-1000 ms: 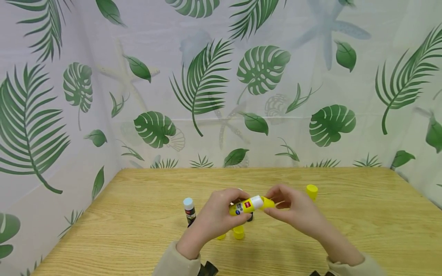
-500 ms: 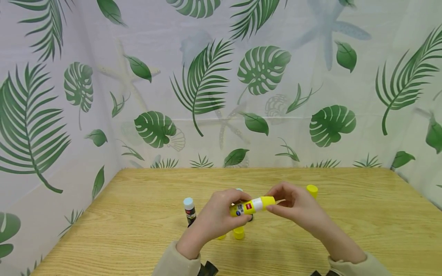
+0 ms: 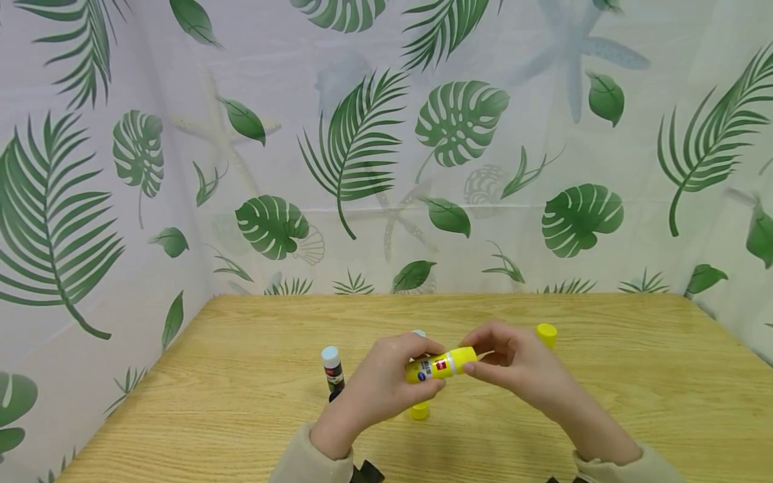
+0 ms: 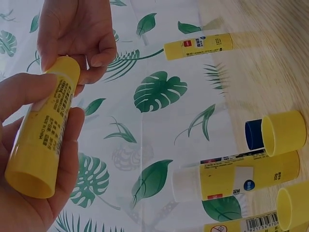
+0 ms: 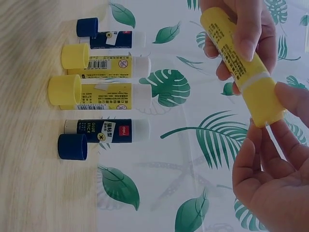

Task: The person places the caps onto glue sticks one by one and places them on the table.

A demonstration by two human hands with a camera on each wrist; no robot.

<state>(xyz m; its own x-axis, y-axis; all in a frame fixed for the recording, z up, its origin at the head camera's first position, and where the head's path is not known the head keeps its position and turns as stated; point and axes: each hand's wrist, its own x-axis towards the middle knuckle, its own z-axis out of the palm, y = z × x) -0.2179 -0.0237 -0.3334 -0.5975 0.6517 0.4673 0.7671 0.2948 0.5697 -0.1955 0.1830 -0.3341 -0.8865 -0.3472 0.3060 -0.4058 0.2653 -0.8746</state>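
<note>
My left hand [image 3: 386, 379] grips the yellow body of a glue stick [image 3: 430, 367], which lies nearly level above the table in the head view. At its right end my right hand [image 3: 522, 365] pinches the yellow cap [image 3: 464, 359] between thumb and fingers. A narrow white band shows between cap and body, clearest in the right wrist view. Below the hands, uncapped glue sticks stand upright: a yellow one [image 5: 113, 96], another yellow one [image 5: 99, 67], a navy one [image 5: 104, 130] and a second navy one [image 5: 116, 39]. The hands hide most of these in the head view.
Loose caps stand in front of the sticks, such as a yellow cap [image 5: 65, 90] and a navy cap [image 5: 72, 147]. A capped yellow glue stick [image 4: 199, 46] stands apart on the right of the wooden table [image 3: 181, 402]. A leaf-print cloth [image 3: 362, 268] hangs behind.
The cap was tilted against the white tip; it then lined up and has slid along the glue stick, covering most of the white part. Both hands stay in nearly the same place.
</note>
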